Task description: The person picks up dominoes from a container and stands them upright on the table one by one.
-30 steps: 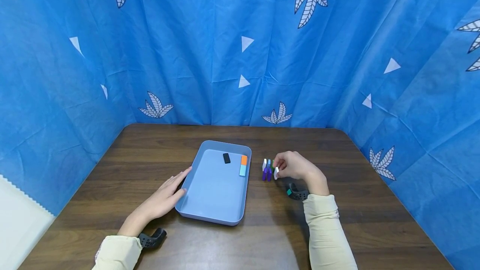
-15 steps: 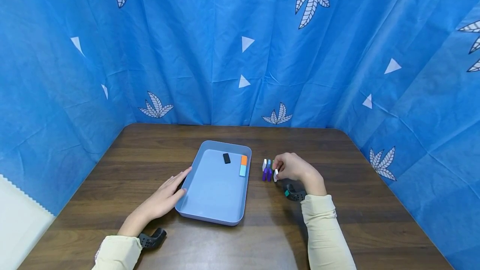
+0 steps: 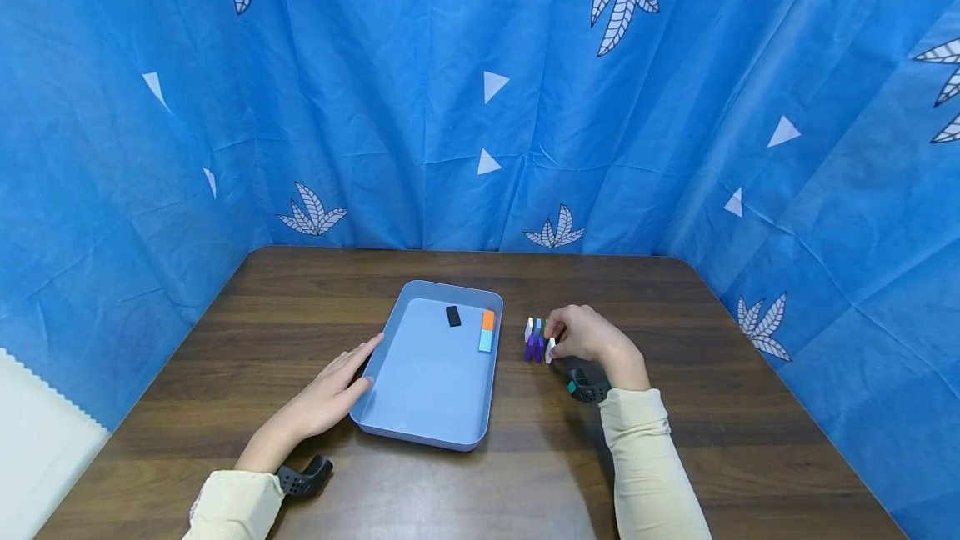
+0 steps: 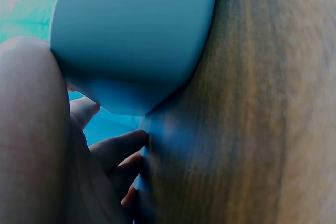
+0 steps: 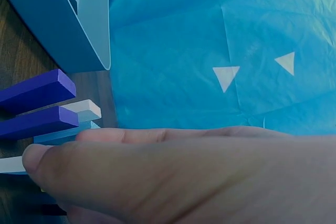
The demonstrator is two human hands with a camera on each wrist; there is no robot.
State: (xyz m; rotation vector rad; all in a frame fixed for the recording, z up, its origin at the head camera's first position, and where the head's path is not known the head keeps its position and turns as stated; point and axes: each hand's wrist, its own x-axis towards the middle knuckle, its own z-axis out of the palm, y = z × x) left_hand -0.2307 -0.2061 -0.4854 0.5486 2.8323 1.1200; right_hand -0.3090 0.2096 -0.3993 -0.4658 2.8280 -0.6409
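Observation:
My right hand (image 3: 592, 338) pinches a small white block (image 3: 551, 350) between thumb and fingertips, low over the table. Just left of it, two purple blocks (image 5: 39, 88) stand upright, with a second white block (image 5: 86, 109) and a light blue block (image 3: 537, 327) behind them. A sliver of green block (image 3: 547, 323) peeks out beside my right fingers, which cover the rest. My left hand (image 3: 322, 398) lies along the left side of a grey-blue tray (image 3: 423, 394), fingers extended and touching its wall. The left wrist view has the tray's outer wall (image 4: 136, 30) close up.
Inside the tray lie a black block (image 3: 453, 316), an orange block (image 3: 488, 320) and a light blue block (image 3: 486, 341), the last two end to end. The wooden table (image 3: 337, 290) is bordered by a blue patterned curtain (image 3: 420, 107) at the back and sides.
My right hand has shifted slightly left and toward me, bringing the white block closer to the purple ones. The left hand and the tray have stayed in place.

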